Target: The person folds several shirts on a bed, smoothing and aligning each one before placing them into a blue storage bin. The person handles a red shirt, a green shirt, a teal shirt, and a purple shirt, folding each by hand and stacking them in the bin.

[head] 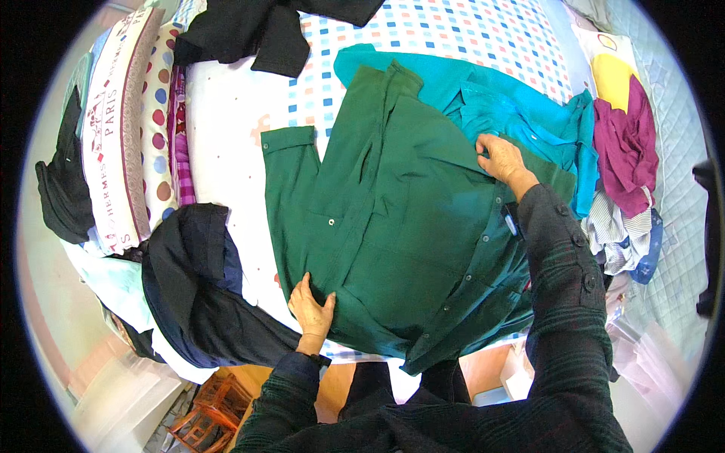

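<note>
A dark green button-front shirt (419, 226) lies spread across the bed, its buttoned edge running down the right side. One cuffed sleeve (289, 164) extends at the left. My left hand (312, 312) rests on the shirt's lower left edge, thumb and fingers apart. At the shirt's upper right, my right hand (501, 158) touches the fabric with bent fingers; whether it pinches any cloth is unclear. A teal garment (527, 124) lies partly beneath the green shirt, beside my right hand.
Black garments lie at the top (277, 34) and left (192, 289). Folded bedding (122, 130) bearing printed writing stands along the left. A maroon garment (626, 147) and striped cloth (617, 232) are at the right. Below the bed edge stands a wooden chair (209, 413).
</note>
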`<state>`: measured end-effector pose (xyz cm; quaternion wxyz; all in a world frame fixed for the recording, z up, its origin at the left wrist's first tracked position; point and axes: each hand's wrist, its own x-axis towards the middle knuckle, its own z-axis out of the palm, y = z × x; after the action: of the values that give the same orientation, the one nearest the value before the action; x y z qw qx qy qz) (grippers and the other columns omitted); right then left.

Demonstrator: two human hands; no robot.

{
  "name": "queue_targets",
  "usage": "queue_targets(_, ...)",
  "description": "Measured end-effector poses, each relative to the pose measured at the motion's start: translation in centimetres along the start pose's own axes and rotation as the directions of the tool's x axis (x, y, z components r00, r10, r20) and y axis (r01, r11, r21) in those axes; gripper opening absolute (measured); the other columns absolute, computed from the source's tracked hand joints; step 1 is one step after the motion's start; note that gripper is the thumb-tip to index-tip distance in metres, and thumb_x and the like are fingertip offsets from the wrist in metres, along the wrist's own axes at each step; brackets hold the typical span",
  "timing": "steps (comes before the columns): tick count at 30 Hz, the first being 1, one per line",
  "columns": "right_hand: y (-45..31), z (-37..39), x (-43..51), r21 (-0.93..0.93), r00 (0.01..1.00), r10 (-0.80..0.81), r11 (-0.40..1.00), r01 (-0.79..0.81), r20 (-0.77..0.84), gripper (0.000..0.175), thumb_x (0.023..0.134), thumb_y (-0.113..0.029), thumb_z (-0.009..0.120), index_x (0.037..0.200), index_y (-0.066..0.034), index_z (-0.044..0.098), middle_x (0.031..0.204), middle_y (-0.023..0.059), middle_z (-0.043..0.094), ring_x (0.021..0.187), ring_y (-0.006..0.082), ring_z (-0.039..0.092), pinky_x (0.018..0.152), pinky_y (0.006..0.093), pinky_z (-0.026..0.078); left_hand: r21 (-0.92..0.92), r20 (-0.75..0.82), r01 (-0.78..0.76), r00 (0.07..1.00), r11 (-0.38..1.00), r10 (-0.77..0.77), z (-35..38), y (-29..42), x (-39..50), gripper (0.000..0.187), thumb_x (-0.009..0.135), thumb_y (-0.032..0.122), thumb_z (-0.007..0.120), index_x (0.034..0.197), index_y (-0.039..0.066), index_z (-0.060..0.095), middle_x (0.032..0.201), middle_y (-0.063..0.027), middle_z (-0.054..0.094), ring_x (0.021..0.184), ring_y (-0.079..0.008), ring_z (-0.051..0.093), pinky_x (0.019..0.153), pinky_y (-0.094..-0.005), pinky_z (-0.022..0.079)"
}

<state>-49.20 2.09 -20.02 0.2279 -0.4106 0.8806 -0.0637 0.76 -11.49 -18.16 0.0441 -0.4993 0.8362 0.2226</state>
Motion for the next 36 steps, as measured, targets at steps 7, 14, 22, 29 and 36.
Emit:
queue_targets(7, 3.0, -1.2, 3.9, 0.373, 0.710, 0.585, 0.807, -0.459, -0.392, 0.031, 0.077, -0.025, 0.064, 0.107, -0.0152, 0.063, 0.092, 0.0113, 0.068, 0.089, 0.0308, 0.064, 0.080, 0.0408, 0.050, -0.110, 0.091, 0.190, 0.979, 0.976, -0.180, -0.2, -1.5, 0.5, 0.058, 0.066, 0.021, 0.080, 0.115, 0.002, 0.056, 0.101, -0.0154, 0.060, 0.095, -0.0341, 0.055, 0.089, -0.0428, 0.041)
queue_targets(14, -3.6, -1.7, 5.9, 0.419, 0.649, 0.325, 0.908, -0.011, -0.688, 0.028, 0.081, -0.021, 0.063, 0.107, -0.0103, 0.063, 0.090, 0.0100, 0.066, 0.076, 0.0222, 0.061, 0.070, 0.0357, 0.050, -0.270, -0.146, -0.044, 0.989, 0.962, 0.004, -1.8, -2.2, -0.5, 0.035, 0.071, 0.011, 0.074, 0.104, 0.006, 0.063, 0.089, -0.0128, 0.057, 0.082, -0.0290, 0.057, 0.073, -0.0364, 0.046)
queue_targets(22, -18.5, 4.8, 9.4, 0.315, 0.976, 0.201, 0.935, -0.165, -0.084, 0.046, 0.073, -0.054, 0.064, 0.095, -0.0135, 0.067, 0.096, 0.0162, 0.067, 0.096, 0.0342, 0.063, 0.081, 0.0458, 0.049, -0.040, -0.067, -0.129, 0.990, 0.991, 0.126, -0.9, -2.7, -1.1, 0.049, 0.068, 0.020, 0.078, 0.112, 0.008, 0.058, 0.102, -0.0154, 0.053, 0.095, -0.0356, 0.053, 0.081, -0.0428, 0.043)
queue_targets(29, -16.6, 2.2, 6.2, 0.601, 0.901, 0.105, 0.777, 0.190, -0.420, 0.037, 0.087, -0.032, 0.064, 0.067, -0.0042, 0.050, 0.055, -0.0013, 0.045, 0.052, 0.0073, 0.043, 0.048, 0.0272, 0.037, -0.014, -0.147, -0.185, 0.972, 0.983, 0.181, -1.5, -3.4, -2.9, 0.026, 0.069, 0.017, 0.076, 0.089, 0.008, 0.063, 0.101, -0.0137, 0.054, 0.096, -0.0332, 0.051, 0.083, -0.0433, 0.039)
queue_targets(36, -6.6, 1.7, -9.2, 0.817, 0.855, 0.497, 0.548, -0.177, -0.148, 0.039, 0.086, -0.028, 0.064, 0.062, -0.0045, 0.045, 0.049, 0.0019, 0.044, 0.042, 0.0101, 0.042, 0.040, 0.0300, 0.036, -0.353, 0.207, -0.416, 0.839, 0.838, 0.503, -2.4, -1.9, -11.1, 0.021, 0.074, 0.007, 0.069, 0.091, 0.006, 0.057, 0.082, -0.0138, 0.061, 0.075, -0.0348, 0.059, 0.067, -0.0410, 0.047)
